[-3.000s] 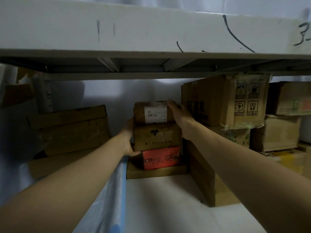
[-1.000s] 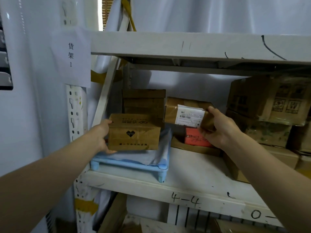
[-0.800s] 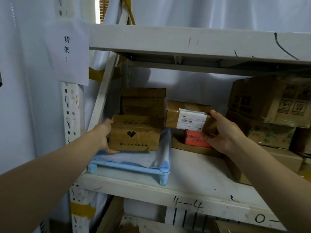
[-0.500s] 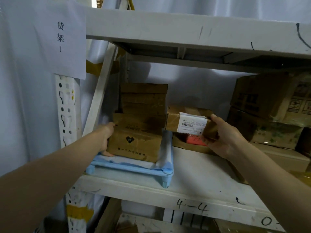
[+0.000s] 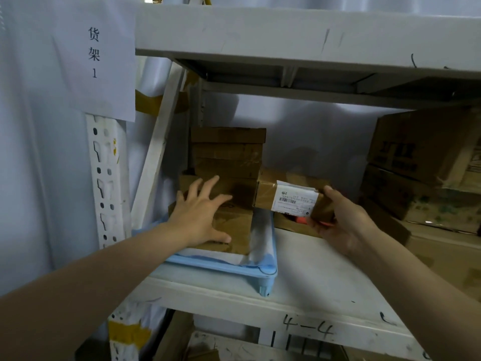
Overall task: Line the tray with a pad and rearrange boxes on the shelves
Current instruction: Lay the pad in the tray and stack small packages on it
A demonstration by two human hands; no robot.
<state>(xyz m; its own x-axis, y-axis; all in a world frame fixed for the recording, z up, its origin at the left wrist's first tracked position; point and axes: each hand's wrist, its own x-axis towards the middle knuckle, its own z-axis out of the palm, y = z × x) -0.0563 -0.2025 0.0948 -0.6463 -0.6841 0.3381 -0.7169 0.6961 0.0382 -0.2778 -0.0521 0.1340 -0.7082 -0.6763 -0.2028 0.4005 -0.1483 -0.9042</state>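
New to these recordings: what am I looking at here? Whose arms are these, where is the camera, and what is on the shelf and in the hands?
There is no machine: a person's bare arms, filmed by a wide-angle camera on their head, looking forward and down. The left hand lies flat and open on a brown box sitting in a blue tray lined with a pale pad. The right hand holds a smaller labelled box just right of the tray. Everything sits on a white shelf; more cardboard boxes are stacked at right.
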